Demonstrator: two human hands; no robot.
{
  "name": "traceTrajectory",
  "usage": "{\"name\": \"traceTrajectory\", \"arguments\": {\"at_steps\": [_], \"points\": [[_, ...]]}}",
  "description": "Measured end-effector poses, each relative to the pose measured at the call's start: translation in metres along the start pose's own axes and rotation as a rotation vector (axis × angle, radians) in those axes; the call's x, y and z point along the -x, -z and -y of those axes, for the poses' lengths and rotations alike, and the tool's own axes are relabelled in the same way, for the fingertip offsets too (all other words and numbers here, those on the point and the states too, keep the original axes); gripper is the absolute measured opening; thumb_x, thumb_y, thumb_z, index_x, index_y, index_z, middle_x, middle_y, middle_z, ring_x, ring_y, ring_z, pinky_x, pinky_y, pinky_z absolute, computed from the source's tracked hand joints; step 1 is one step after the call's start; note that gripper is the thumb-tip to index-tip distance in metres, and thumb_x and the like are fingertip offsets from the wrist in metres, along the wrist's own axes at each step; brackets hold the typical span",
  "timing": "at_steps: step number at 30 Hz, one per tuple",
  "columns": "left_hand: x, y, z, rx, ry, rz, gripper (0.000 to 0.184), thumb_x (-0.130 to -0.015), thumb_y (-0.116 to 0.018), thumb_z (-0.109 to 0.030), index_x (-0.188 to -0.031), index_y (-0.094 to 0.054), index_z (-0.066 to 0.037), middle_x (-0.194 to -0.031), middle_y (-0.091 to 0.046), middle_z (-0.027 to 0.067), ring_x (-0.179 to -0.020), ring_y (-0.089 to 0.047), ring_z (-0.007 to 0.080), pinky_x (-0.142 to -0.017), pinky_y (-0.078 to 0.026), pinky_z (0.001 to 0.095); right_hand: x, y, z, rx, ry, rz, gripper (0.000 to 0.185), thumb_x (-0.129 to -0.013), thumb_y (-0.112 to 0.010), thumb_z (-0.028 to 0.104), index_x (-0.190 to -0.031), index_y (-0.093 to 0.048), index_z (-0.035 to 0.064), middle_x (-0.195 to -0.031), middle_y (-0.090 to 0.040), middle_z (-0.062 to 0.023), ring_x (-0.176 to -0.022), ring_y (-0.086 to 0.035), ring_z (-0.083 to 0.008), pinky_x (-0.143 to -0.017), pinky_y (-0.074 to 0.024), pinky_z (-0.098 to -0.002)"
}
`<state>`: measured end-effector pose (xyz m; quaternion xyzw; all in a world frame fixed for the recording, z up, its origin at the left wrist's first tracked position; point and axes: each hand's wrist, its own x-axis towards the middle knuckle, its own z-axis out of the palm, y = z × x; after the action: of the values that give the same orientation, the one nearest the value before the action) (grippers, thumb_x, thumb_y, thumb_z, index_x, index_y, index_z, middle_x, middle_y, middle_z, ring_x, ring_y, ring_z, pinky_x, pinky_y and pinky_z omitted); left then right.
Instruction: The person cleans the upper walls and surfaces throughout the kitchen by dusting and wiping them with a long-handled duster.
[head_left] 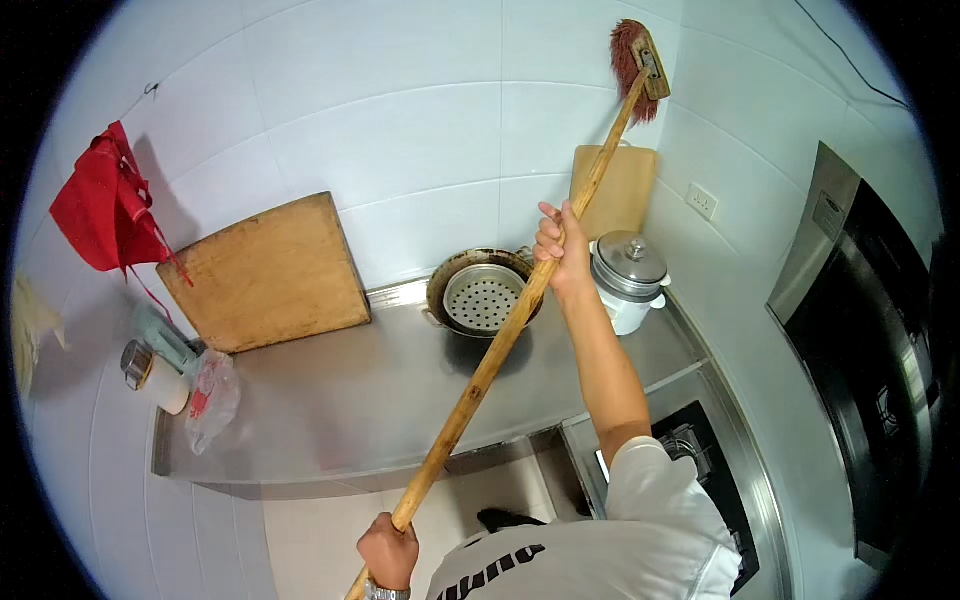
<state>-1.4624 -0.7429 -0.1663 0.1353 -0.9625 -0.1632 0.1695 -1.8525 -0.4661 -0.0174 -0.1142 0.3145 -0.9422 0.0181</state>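
A long-handled broom [478, 388] with a pale wooden pole slants up across the head view. Its reddish bristled head [640, 72] is raised at the tiled wall near the corner; whether the bristles touch the tiles is hard to tell. My right hand [565, 245] is wrapped around the upper part of the pole, arm stretched forward. Lower down, my left hand [388, 552], with a watch at the wrist, grips the pole near its bottom end. Behind the pole, a blackened wok [437, 290] holds a perforated metal steamer tray [480, 298].
A white electric cooker [628, 312] with a metal lid stands right of the wok, before a cutting board [625, 195]. A larger board [265, 275] leans at left, near a red apron [105, 200] and plastic bag [212, 395]. The range hood [850, 340] and gas stove [705, 450] are at right.
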Motion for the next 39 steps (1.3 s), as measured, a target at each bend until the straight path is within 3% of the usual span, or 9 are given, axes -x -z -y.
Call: {"name": "traceTrajectory", "arguments": {"at_steps": [4,6,9,14,18,21,23,30,39], "points": [[0.0,0.027,-0.005,0.095,0.062,0.101,0.028,-0.078,-0.065,-0.026,-0.068,-0.053,-0.003,-0.056,-0.055,0.0172,-0.055,-0.056,0.0369,-0.049,-0.043,0.0421,0.0,-0.006,-0.009,-0.137,-0.028,0.067,0.032,-0.095,-0.048,0.039,-0.097,-0.052,0.0078,-0.055,-0.034,0.007,-0.037,-0.026,-0.0046,-0.035,-0.0263,-0.0201],[0.007,0.034,0.014,0.21,0.052,0.089,0.025,-0.084,-0.061,-0.026,-0.083,-0.061,-0.001,-0.058,-0.056,0.0192,-0.051,-0.054,0.0343,-0.048,-0.041,0.041,0.007,-0.024,-0.022,-0.123,-0.065,0.07,0.03,-0.095,-0.048,0.039,-0.097,-0.052,0.0093,-0.055,-0.033,0.0073,-0.037,-0.026,-0.0046,-0.035,-0.0264,-0.0203],[0.039,0.026,0.067,0.235,0.105,0.137,0.025,-0.084,-0.06,-0.028,-0.089,-0.06,-0.004,-0.056,-0.053,0.0141,-0.048,-0.049,0.0278,-0.047,-0.038,0.0387,0.03,-0.059,-0.052,-0.096,-0.138,0.088,0.024,-0.096,-0.047,0.034,-0.1,-0.048,0.011,-0.055,-0.035,0.0063,-0.039,-0.029,-0.0062,-0.036,-0.0272,-0.0219],[0.109,0.004,0.134,0.313,0.349,0.304,0.025,-0.085,-0.059,-0.027,-0.086,-0.06,-0.002,-0.056,-0.047,0.0089,-0.052,-0.042,0.0169,-0.048,-0.037,0.0357,0.05,-0.099,-0.091,0.0,-0.254,0.17,0.027,-0.095,-0.05,0.033,-0.101,-0.046,0.007,-0.056,-0.036,0.0026,-0.037,-0.035,-0.0093,-0.036,-0.0347,-0.0265],[0.117,-0.024,0.132,0.255,0.36,0.158,0.027,-0.085,-0.059,-0.028,-0.084,-0.06,0.0,-0.056,-0.045,0.0085,-0.053,-0.041,0.0176,-0.049,-0.038,0.0355,0.041,-0.108,-0.075,0.056,-0.22,0.129,0.028,-0.096,-0.045,0.03,-0.103,-0.045,0.0033,-0.056,-0.038,0.0016,-0.036,-0.035,-0.0105,-0.036,-0.0355,-0.0283],[0.096,-0.027,0.107,0.454,0.506,0.167,0.031,-0.084,-0.061,-0.03,-0.083,-0.06,0.001,-0.056,-0.048,0.0109,-0.052,-0.044,0.019,-0.049,-0.039,0.0366,0.028,-0.109,-0.044,0.129,-0.149,0.105,0.032,-0.097,-0.044,0.031,-0.109,-0.044,0.0009,-0.056,-0.038,0.0015,-0.037,-0.035,-0.0098,-0.036,-0.0351,-0.027],[0.058,-0.012,0.065,0.301,0.289,0.198,0.035,-0.084,-0.061,-0.035,-0.085,-0.061,0.001,-0.057,-0.051,0.0149,-0.051,-0.046,0.0249,-0.05,-0.04,0.0389,0.009,-0.1,-0.021,0.139,-0.089,0.08,0.035,-0.097,-0.044,0.032,-0.112,-0.044,0.0,-0.057,-0.039,0.0015,-0.038,-0.035,-0.0094,-0.036,-0.0347,-0.0264],[-0.025,-0.021,-0.009,0.245,0.178,0.219,0.039,-0.084,-0.057,-0.041,-0.083,-0.061,-0.002,-0.067,-0.058,0.0225,-0.064,-0.056,0.0445,-0.056,-0.044,0.0477,-0.066,-0.049,0.05,0.167,0.155,0.053,0.043,-0.096,-0.045,0.035,-0.117,-0.043,-0.0024,-0.058,-0.042,0.0011,-0.04,-0.036,-0.009,-0.038,-0.0346,-0.0254],[-0.042,-0.02,-0.025,0.168,0.186,0.29,0.039,-0.081,-0.061,-0.042,-0.084,-0.06,-0.003,-0.069,-0.061,0.0232,-0.067,-0.058,0.045,-0.059,-0.046,0.0494,-0.058,-0.001,0.051,0.112,0.139,-0.082,0.025,-0.095,-0.047,0.031,-0.101,-0.047,0.0062,-0.057,-0.041,0.0026,-0.04,-0.035,-0.0081,-0.037,-0.0311,-0.0242]]}}
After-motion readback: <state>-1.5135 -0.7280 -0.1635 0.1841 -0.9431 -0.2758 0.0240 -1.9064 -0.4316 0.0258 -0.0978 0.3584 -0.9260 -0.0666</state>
